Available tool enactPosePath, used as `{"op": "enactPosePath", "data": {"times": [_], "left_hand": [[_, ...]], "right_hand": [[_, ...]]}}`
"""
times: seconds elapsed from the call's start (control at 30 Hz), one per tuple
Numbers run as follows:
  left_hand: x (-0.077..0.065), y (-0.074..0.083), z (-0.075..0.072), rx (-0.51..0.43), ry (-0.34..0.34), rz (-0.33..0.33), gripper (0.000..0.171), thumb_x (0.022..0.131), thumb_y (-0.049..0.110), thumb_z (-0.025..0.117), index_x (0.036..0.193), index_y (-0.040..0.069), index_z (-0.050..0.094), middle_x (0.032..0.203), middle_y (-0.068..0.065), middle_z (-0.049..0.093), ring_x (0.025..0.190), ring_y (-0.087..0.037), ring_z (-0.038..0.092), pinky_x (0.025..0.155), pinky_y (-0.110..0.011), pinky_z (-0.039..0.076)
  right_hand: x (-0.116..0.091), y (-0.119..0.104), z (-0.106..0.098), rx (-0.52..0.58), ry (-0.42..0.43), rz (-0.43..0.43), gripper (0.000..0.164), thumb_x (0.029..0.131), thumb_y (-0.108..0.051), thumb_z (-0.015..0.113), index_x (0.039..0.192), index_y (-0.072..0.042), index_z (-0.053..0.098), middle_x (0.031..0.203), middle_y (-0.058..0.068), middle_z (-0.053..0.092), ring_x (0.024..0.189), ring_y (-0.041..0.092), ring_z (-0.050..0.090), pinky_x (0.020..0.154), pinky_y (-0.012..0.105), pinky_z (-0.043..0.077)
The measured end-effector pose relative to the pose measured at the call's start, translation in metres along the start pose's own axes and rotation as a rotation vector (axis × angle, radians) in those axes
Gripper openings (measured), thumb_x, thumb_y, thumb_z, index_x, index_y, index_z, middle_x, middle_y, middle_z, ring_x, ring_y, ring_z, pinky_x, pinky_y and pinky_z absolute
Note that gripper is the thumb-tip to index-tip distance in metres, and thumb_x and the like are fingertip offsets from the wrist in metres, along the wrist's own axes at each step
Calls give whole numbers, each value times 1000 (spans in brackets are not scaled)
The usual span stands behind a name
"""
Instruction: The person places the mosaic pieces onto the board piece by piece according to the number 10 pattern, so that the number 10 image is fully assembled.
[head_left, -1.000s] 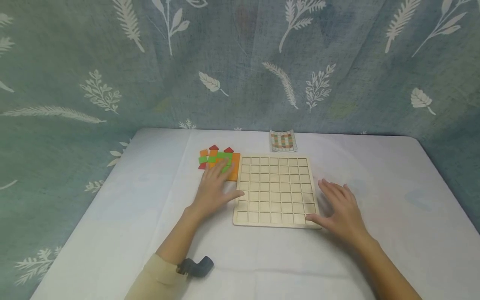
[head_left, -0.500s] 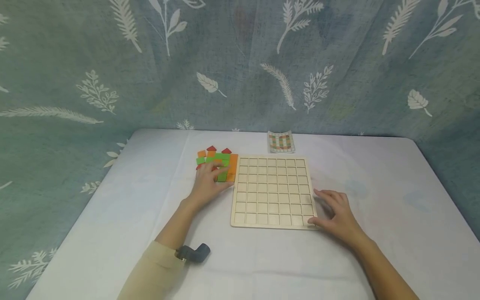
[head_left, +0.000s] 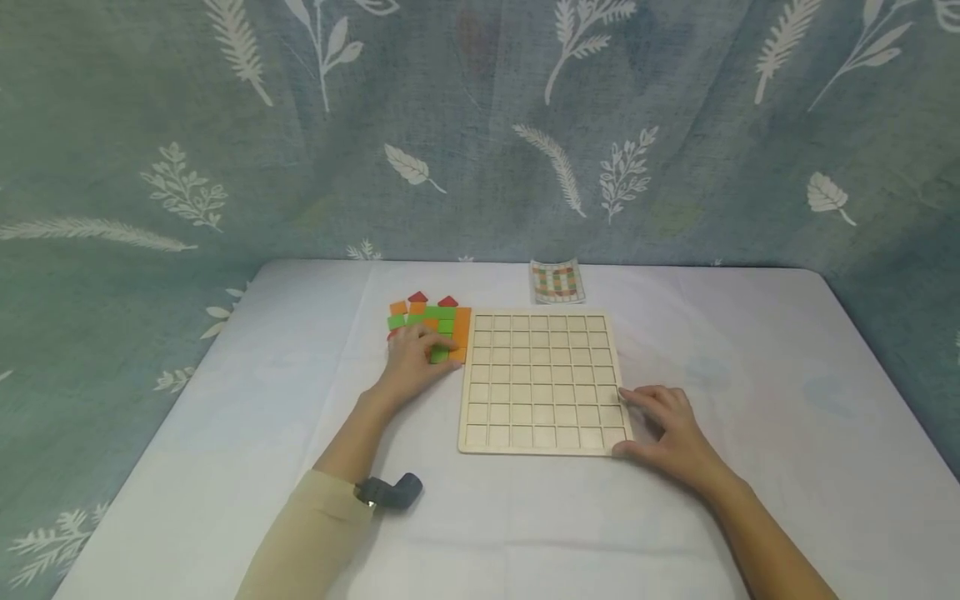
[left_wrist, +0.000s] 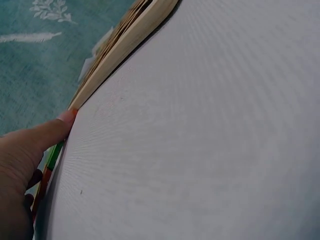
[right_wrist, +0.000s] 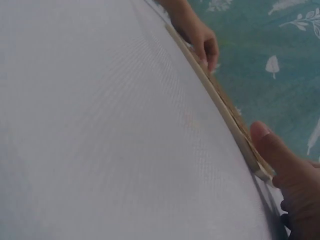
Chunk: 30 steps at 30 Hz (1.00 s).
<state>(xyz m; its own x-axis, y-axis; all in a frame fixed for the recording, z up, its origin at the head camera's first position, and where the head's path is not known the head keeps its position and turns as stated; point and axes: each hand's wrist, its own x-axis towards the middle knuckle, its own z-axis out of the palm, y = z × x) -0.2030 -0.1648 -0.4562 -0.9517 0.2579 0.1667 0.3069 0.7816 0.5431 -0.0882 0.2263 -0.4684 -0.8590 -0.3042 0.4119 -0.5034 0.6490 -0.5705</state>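
My left hand (head_left: 408, 358) lies over the lower left of a cluster of colored tiles, covering some of them. In the left wrist view its thumb (left_wrist: 65, 120) touches an orange tile (left_wrist: 75, 112) by the board's corner. The wooden grid board (head_left: 540, 383), a pale square of shallow cells, lies flat just right of the tiles. Against the board's lower right corner rests my right hand (head_left: 671, 429), thumb at the front corner and fingertips at the right edge. Green tiles (head_left: 446, 313) and orange ones (head_left: 462, 325) adjoin the board's left edge.
Behind the board lies a small patterned card (head_left: 557, 283). Red triangular tiles (head_left: 447, 301) sit at the cluster's back edge. A white cloth (head_left: 510, 525) covers the table. A leaf-patterned cloth (head_left: 450, 133) hangs behind. A dark wrist device (head_left: 393, 492) sits on the left forearm.
My left hand has drawn back slightly from the tiles and its spread fingers have come closer together. My right hand has closed in on the board's right edge and now touches it.
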Motion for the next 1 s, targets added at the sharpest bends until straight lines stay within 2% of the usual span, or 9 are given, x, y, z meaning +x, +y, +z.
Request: {"op": "enactPosePath", "data": {"times": [0.3, 0.67, 0.87, 1.0], "left_hand": [[2, -4, -1, -31, -36, -17, 32, 78, 35, 76, 104, 16, 71, 105, -7, 50, 109, -29, 31, 103, -53, 5], [0, -5, -3, -59, -67, -3, 33, 79, 34, 75, 106, 15, 71, 98, -4, 51, 105, -27, 31, 102, -51, 4], [0, -5, -9, -110, -90, -58, 37, 78, 36, 76, 107, 15, 71, 96, -2, 53, 102, -25, 32, 101, -48, 8], [3, -4, -10, -112, -96, -70, 39, 77, 37, 76, 109, 14, 71, 98, -3, 54, 104, -26, 34, 100, -47, 9]], "right_hand": [[-1, 2, 0, -61, 12, -61, 71, 54, -29, 88, 117, -5, 64, 104, 9, 58, 92, 17, 41, 80, 33, 29], [-6, 1, -1, -83, 17, -63, 73, 53, -32, 88, 117, -5, 65, 104, 8, 59, 90, 17, 43, 79, 34, 28], [-6, 1, 0, -75, 24, -76, 72, 54, -32, 88, 117, -6, 65, 104, 8, 59, 90, 17, 42, 79, 34, 28], [-5, 1, 0, -79, 27, -78, 72, 54, -33, 88, 116, -6, 65, 104, 8, 59, 90, 17, 42, 79, 34, 28]]}}
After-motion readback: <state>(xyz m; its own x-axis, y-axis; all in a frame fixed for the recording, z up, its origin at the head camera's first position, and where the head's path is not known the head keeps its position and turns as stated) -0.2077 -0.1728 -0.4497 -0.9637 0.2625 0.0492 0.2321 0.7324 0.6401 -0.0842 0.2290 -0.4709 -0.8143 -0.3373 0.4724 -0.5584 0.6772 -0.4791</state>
